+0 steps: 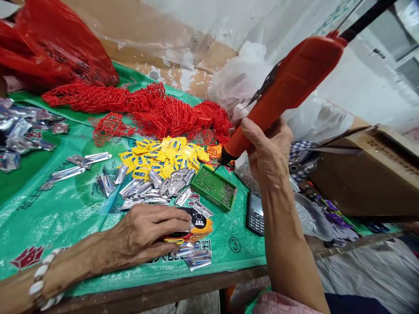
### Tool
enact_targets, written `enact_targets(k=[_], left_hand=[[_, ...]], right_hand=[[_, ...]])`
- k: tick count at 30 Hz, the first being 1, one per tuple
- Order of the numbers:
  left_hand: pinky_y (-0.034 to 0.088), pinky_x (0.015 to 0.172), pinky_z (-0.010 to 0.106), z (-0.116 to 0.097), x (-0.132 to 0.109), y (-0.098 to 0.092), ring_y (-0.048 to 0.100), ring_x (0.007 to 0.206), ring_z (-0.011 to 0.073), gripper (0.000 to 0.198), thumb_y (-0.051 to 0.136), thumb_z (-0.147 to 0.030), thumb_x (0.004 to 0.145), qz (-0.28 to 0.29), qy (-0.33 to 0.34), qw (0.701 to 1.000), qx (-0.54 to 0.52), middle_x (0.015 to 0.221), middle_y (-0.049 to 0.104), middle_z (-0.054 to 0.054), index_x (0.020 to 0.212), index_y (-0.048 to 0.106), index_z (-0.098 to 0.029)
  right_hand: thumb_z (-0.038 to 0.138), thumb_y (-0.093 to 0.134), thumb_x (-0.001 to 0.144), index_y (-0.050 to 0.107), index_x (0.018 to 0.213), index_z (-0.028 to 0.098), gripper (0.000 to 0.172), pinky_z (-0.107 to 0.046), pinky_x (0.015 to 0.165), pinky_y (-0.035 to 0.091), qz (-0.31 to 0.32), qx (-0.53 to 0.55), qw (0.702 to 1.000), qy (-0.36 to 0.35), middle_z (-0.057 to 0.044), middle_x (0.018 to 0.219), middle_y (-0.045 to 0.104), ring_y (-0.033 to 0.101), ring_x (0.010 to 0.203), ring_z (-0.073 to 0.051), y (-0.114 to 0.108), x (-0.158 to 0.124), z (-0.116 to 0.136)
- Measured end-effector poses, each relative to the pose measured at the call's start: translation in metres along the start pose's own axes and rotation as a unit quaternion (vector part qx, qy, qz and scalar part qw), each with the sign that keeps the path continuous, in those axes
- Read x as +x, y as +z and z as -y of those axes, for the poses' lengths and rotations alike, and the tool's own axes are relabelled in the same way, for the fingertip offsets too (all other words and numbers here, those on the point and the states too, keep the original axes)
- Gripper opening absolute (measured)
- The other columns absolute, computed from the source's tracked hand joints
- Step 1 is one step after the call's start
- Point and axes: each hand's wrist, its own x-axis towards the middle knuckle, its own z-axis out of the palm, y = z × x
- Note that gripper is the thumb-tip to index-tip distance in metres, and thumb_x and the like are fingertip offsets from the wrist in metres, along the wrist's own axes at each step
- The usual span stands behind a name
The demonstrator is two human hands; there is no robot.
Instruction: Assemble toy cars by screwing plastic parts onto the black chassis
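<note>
My right hand (268, 150) is wrapped round an orange electric screwdriver (284, 89), its tip down at the near corner of a small green tray of screws (214, 187). My left hand (149, 231) lies low on the green sheet, fingers closed over a small red, yellow and black assembly (193, 226) next to silver metal pieces (193, 257). A heap of silver metal parts (153, 189) and yellow plastic pieces (163, 157) lies just beyond that hand.
Red plastic frames (157, 111) and a red bag (49, 43) fill the back. More silver packets (19, 131) lie far left. A black keypad phone (255, 213), a metal bowl (310, 216) and a cardboard box (369, 174) sit right. The table edge (163, 290) runs in front.
</note>
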Motion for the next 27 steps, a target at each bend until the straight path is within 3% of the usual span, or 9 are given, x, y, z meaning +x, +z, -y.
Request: enact_targets(k=[6, 9, 11, 15, 20, 24, 27], left_hand=[[0.056, 0.089, 0.026, -0.003, -0.001, 0.000, 0.069, 0.105, 0.0170, 0.026, 0.045, -0.036, 0.106, -0.002, -0.018, 1.000, 0.021, 0.118, 0.072, 0.008, 0.121, 0.059, -0.020], [0.051, 0.103, 0.034, -0.003, -0.001, 0.002, 0.062, 0.120, 0.0200, 0.021, 0.050, -0.032, 0.104, -0.018, -0.031, 0.999, 0.002, 0.122, 0.069, 0.008, 0.117, 0.060, -0.020], [0.048, 0.107, 0.039, -0.001, -0.002, 0.004, 0.057, 0.128, 0.0224, 0.021, 0.054, -0.033, 0.102, -0.029, -0.045, 0.999, -0.007, 0.129, 0.066, 0.009, 0.118, 0.061, -0.022], [0.056, 0.095, 0.032, 0.002, -0.005, 0.008, 0.064, 0.120, 0.0211, 0.027, 0.057, -0.039, 0.100, -0.013, -0.065, 0.998, -0.014, 0.135, 0.063, 0.011, 0.123, 0.061, -0.025], [0.054, 0.097, 0.029, 0.004, -0.002, 0.015, 0.065, 0.120, 0.0209, 0.027, 0.058, -0.041, 0.100, -0.019, -0.067, 0.997, -0.024, 0.135, 0.063, 0.010, 0.122, 0.061, -0.026], [0.054, 0.095, 0.026, 0.001, -0.001, 0.016, 0.066, 0.119, 0.0191, 0.026, 0.056, -0.039, 0.101, -0.029, -0.063, 0.997, -0.028, 0.134, 0.064, 0.011, 0.123, 0.058, -0.025], [0.056, 0.090, 0.025, -0.004, -0.001, 0.014, 0.066, 0.118, 0.0200, 0.026, 0.054, -0.039, 0.102, -0.014, -0.068, 0.997, -0.017, 0.134, 0.065, 0.010, 0.125, 0.056, -0.026]], right_hand=[[0.026, 0.083, 0.064, 0.057, 0.092, 0.018, 0.038, -0.027, 0.066, 0.053, -0.057, 0.034, 0.998, 0.002, 0.004, 0.083, 0.056, 0.062, 0.065, -0.009, 0.003, -0.003, 0.007], [0.030, 0.081, 0.065, 0.055, 0.081, 0.022, 0.031, -0.026, 0.054, 0.049, -0.033, 0.071, 0.996, 0.037, 0.004, 0.071, 0.052, 0.052, 0.057, -0.008, -0.005, -0.009, 0.016], [0.031, 0.080, 0.065, 0.056, 0.078, 0.023, 0.028, -0.026, 0.055, 0.048, -0.012, 0.084, 0.994, 0.062, 0.004, 0.072, 0.050, 0.051, 0.058, -0.008, -0.011, -0.013, 0.020], [0.033, 0.081, 0.065, 0.060, 0.084, 0.022, 0.030, -0.029, 0.056, 0.053, 0.000, 0.066, 0.993, 0.096, 0.004, 0.073, 0.056, 0.056, 0.059, -0.011, -0.016, -0.020, 0.018], [0.036, 0.089, 0.060, 0.062, 0.080, 0.019, 0.037, -0.028, 0.045, 0.049, -0.115, -0.018, 0.993, 0.010, 0.004, 0.063, 0.062, 0.059, 0.048, -0.013, -0.006, -0.022, -0.004], [0.035, 0.085, 0.066, 0.063, 0.080, 0.019, 0.030, -0.026, 0.040, 0.045, -0.121, 0.062, 0.991, -0.002, 0.006, 0.057, 0.059, 0.054, 0.043, -0.011, 0.002, -0.014, -0.026], [0.035, 0.087, 0.066, 0.063, 0.081, 0.019, 0.033, -0.026, 0.040, 0.045, -0.168, 0.032, 0.985, -0.035, 0.006, 0.058, 0.059, 0.054, 0.044, -0.011, 0.004, -0.008, -0.040]])
